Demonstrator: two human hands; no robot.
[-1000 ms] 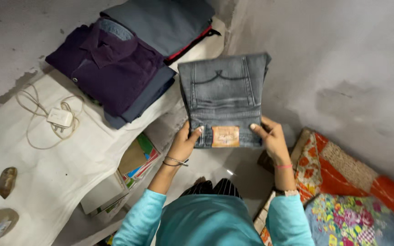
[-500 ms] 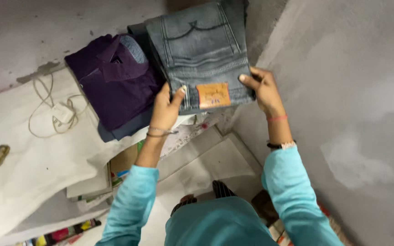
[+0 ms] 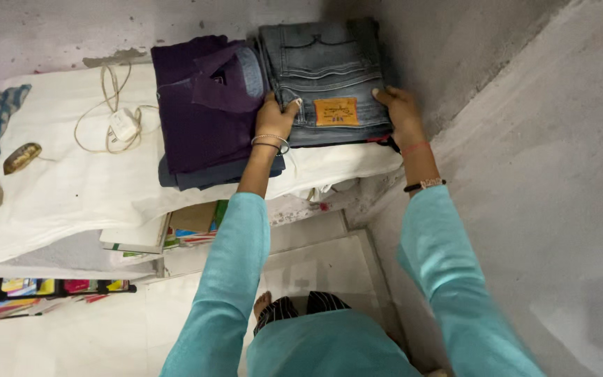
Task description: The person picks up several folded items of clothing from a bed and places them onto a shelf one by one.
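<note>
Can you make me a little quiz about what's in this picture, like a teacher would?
1. True or false: both hands grip the folded jeans.
2. What lies right beside the jeans, on the left in the picture? A) purple shirt B) red towel C) a hat
3. Fill in: the white charger with its cable lies on a white ____.

Key
1. True. The left hand and right hand hold the jeans at their near edge, either side of the tan patch.
2. A, the purple shirt, folded on a darker garment.
3. Cloth, spread over the shelf.
</note>
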